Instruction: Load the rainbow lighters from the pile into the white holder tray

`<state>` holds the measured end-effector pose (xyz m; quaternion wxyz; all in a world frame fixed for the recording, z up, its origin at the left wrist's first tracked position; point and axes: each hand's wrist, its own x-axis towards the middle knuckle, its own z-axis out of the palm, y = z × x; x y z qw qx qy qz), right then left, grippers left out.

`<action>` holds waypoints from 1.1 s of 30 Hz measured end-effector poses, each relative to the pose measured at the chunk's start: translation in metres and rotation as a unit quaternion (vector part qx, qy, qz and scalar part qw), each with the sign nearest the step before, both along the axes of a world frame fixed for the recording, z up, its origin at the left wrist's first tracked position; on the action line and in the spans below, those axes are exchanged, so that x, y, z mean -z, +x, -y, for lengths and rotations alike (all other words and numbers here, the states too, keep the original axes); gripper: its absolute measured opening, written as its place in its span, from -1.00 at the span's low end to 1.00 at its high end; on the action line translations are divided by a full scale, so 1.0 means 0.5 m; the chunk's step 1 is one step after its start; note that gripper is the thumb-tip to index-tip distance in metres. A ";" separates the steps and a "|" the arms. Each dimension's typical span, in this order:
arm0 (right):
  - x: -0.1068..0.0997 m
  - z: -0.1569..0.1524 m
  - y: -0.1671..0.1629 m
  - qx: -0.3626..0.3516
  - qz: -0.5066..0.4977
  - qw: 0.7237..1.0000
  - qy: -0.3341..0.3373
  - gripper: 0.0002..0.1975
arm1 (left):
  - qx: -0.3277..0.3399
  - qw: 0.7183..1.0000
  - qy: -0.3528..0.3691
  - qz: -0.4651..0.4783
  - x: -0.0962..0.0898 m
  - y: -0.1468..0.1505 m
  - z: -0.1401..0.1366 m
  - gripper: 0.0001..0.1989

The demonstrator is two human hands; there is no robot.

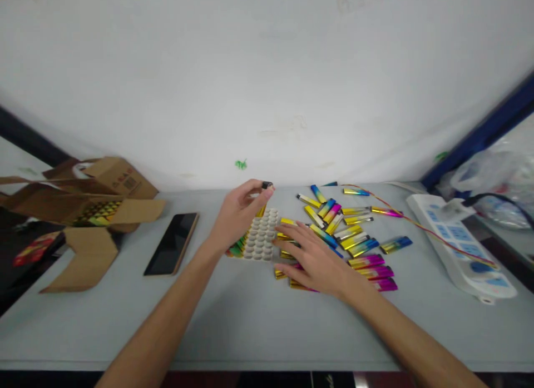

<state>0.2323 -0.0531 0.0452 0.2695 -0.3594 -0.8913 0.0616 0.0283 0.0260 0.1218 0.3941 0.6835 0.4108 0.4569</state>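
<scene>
1. While my left hand (240, 213) is raised above the white tray (261, 242), its thumb and fingertips are pinched together on one lighter (266, 187), whose dark cap shows just past my fingers above the tray's far edge.
2. My right hand (315, 261) lies flat and spread, palm down, on the near end of the loose lighters (350, 232); its fingers are apart and close round nothing, though they touch several lighters beneath them.
3. The tray sits near the middle of the worktop (250, 327), just left of my right hand. Its visible round cells look empty; a few lighters stand along its left edge, yellow and green ends showing.
4. The loose pile spreads from the tray toward the worktop's right side: gold, blue and magenta bodies, lying at all angles, some touching, some apart.
5. At the far left corner an open cardboard box (89, 202) holds a packed layer of coloured lighters, seen through its flaps. A torn cardboard piece (83, 260) lies in front of it at the left edge.
6. A dark phone (172, 243) lies face up between the box and the tray, apart from both.
7. A white power strip (459, 243) runs along the right edge, with a thin orange cable (400, 215) trailing from it toward the pile's far side.
</scene>
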 end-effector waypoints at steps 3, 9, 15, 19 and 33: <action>0.003 0.010 -0.019 -0.010 0.022 1.000 -0.002 -0.50 | 0.024 0.994 0.009 -0.103 -0.006 -0.050 -0.059 -0.64; 0.016 0.012 -0.028 -0.015 0.054 0.998 -0.018 -0.43 | 0.066 0.955 0.038 -0.288 0.007 -0.084 -0.126 -0.68; 0.014 0.012 -0.033 -0.015 0.036 0.999 -0.030 -0.46 | 0.114 0.933 0.047 -0.337 0.014 -0.087 -0.150 -0.71; 0.014 0.013 -0.033 -0.014 0.039 0.998 -0.037 -0.44 | 0.140 0.929 0.020 -0.341 0.012 -0.095 -0.163 -0.69; 0.014 0.009 -0.036 -0.001 0.052 0.998 -0.025 -0.48 | 0.146 0.855 0.098 -0.488 0.008 -0.065 -0.174 -0.80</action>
